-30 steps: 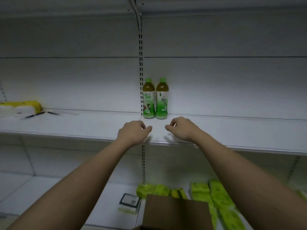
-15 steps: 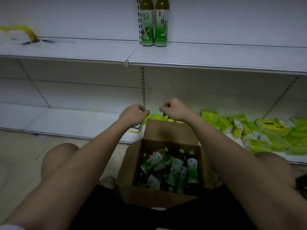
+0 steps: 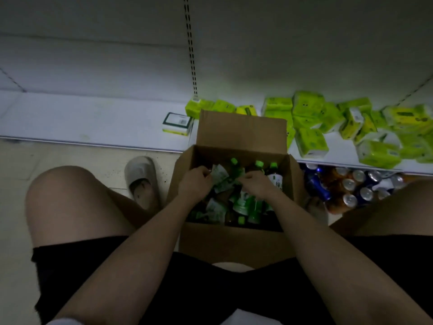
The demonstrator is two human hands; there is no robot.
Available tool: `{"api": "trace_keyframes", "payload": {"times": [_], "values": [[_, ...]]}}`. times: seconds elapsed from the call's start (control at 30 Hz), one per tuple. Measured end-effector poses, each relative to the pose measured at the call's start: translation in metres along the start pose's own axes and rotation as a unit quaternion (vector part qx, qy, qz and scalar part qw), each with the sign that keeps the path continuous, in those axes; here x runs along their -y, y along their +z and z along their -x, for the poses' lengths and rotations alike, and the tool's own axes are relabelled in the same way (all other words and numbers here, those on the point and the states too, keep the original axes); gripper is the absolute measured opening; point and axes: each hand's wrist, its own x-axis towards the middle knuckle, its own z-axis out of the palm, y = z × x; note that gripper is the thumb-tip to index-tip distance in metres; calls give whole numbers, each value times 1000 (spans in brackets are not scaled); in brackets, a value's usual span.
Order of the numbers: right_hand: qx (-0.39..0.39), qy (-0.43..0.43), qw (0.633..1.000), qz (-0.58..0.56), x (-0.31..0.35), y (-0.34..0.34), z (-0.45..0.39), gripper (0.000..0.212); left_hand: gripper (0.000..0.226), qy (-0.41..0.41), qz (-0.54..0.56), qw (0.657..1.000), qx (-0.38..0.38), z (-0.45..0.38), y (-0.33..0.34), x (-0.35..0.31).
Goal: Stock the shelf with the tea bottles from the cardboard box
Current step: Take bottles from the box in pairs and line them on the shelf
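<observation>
Both hands are down in the box (image 3: 234, 240) among the bottles (image 3: 243, 202), the left hand (image 3: 194, 182) at nine o'clock and the right hand (image 3: 256, 186) at three, fingers curled over bottle tops, though I cannot tell if they grip yet, and most bottles stand upright.

Matt brown cardboard box (image 3: 241, 130) holds glossy plastic tea bottles (image 3: 254, 205); shiny metal cans (image 3: 349, 184) lie beside it.
</observation>
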Motion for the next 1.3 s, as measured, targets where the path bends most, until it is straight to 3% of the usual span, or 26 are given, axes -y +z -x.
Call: {"api": "trace_keyframes", "payload": {"times": [0.27,0.47,0.6,0.77,0.9,1.13,1.3], "values": [[-41,144,986,-75,-94,31,-39,39,34,-41,-51,990,123,-56,65,30],[-113,93,969,-201,-89,29,-89,41,59,-64,-42,991,105,-113,85,40],[-150,104,951,-251,-88,36,-114,67,70,-88,-21,988,123,-142,99,49],[-189,136,944,-234,-101,47,-127,74,68,-108,-3,977,182,-162,116,66],[-196,136,947,-216,-105,51,-130,77,72,-121,13,977,174,-165,122,70],[-201,135,945,-221,-103,52,-125,61,68,-105,-8,982,159,-162,118,69],[-154,85,945,-275,-103,47,-102,48,84,-116,88,971,189,-132,107,65]]}}
